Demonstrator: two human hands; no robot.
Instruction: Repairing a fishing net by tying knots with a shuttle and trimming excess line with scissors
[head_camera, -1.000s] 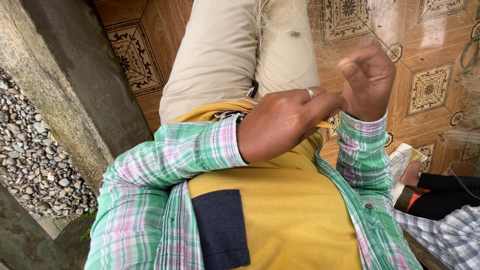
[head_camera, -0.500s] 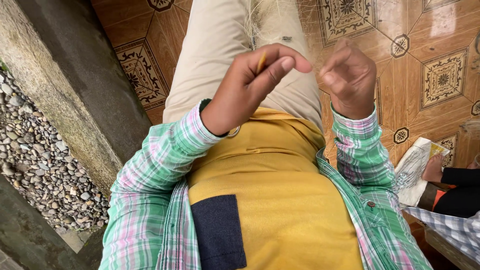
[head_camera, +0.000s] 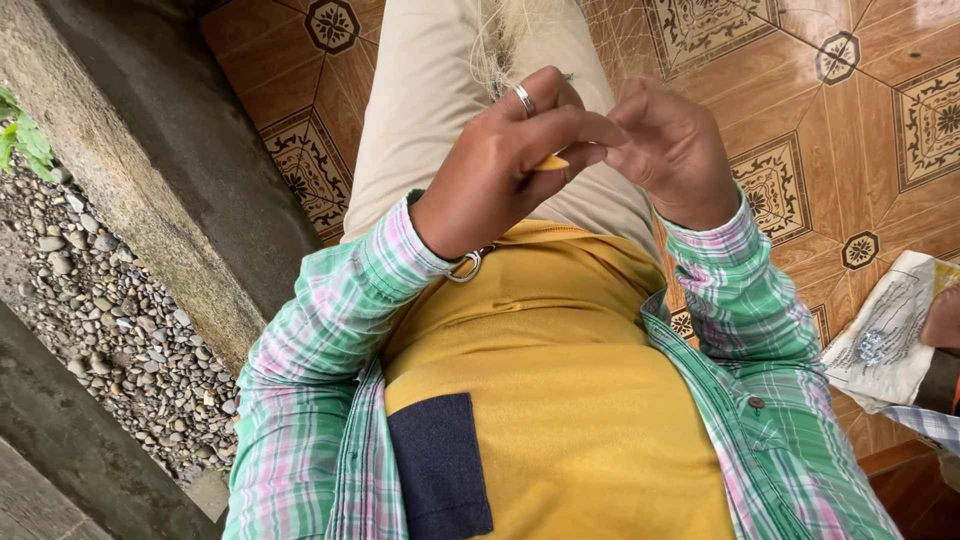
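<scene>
My left hand (head_camera: 500, 165), with a silver ring on one finger, is over my lap and pinches a small yellow piece (head_camera: 550, 162) between thumb and fingers. My right hand (head_camera: 672, 150) is right beside it, fingertips touching the left fingertips, fingers curled in a pinch on fine pale net thread (head_camera: 615, 45). That thread runs from the hands up across my beige trousers (head_camera: 420, 110). A metal ring (head_camera: 465, 268) hangs at my left wrist. I wear a yellow shirt (head_camera: 560, 400) under an open green and pink plaid shirt.
A concrete ledge (head_camera: 150, 170) runs along the left, with gravel (head_camera: 110, 310) beyond it. Brown patterned floor tiles (head_camera: 860, 130) lie under my legs. At the right edge another person's hand and dark sleeve (head_camera: 942, 350) rest by a white printed bag (head_camera: 885, 330).
My left hand rose from my belly to over the lap and now shows the yellow piece. My right hand came down and in until the fingertips met.
</scene>
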